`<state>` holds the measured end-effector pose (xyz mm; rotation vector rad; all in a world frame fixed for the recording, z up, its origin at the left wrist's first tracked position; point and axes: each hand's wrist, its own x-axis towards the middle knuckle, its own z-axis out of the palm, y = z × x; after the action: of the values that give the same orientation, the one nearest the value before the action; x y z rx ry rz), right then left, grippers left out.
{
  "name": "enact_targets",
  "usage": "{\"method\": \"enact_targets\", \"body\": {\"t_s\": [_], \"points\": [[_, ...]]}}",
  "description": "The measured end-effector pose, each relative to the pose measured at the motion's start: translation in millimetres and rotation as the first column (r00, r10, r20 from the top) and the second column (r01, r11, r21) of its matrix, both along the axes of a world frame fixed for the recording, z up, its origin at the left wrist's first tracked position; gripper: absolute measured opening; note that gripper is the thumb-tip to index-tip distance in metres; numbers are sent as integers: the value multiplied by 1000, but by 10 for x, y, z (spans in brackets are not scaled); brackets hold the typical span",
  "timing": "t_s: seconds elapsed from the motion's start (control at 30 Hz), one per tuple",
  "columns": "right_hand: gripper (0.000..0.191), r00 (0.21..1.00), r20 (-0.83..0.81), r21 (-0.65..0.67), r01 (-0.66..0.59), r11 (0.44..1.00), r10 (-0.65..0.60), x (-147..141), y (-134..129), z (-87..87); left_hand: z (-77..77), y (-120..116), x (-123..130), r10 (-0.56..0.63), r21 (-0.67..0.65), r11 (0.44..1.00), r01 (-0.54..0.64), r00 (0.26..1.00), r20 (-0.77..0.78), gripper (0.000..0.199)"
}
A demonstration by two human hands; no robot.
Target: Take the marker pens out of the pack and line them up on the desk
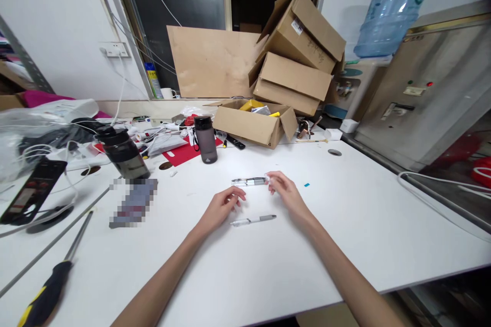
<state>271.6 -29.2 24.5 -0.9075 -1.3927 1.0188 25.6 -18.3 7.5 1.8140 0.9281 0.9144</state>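
Two or so clear-and-grey pens lie side by side on the white table, just beyond my hands. A single clear pen with a grey grip rests nearer to me, between my forearms. My right hand is at the right end of the far pens. Its thumb and fingers come together at a small whitish bit, too blurred to name. My left hand hovers by the left end of the far pens, fingers loosely bent and apart, with nothing seen in them.
A small blue scrap lies right of my right hand. Further back stand a dark bottle and an open cardboard box. To the left are another bottle, a screwdriver and tangled cables. A metal cabinet borders the right.
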Motion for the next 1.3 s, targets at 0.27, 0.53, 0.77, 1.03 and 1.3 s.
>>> {"method": "enact_targets", "body": {"t_s": [0.27,0.53,0.77,1.03,1.3], "points": [[24,936,292,-19,-199,980,196,-162,-188,-21,150,-160,116,-71,-16,997,71,997,5,30],[37,932,301,-130,-170,977,202,-94,-172,-11,215,-180,105,-12,33,999,14,999,-49,25],[33,977,214,-29,7,1000,-1,45,-35,0,243,-34,-47,61,-21,998,-59,989,134,24],[26,966,255,-7,-49,999,49,43,-22,-34,256,-29,-59,56,-33,998,-52,990,130,24],[22,917,365,-103,-128,986,158,73,-114,81,369,-4,-216,-10,17,1000,11,998,-61,23]]}}
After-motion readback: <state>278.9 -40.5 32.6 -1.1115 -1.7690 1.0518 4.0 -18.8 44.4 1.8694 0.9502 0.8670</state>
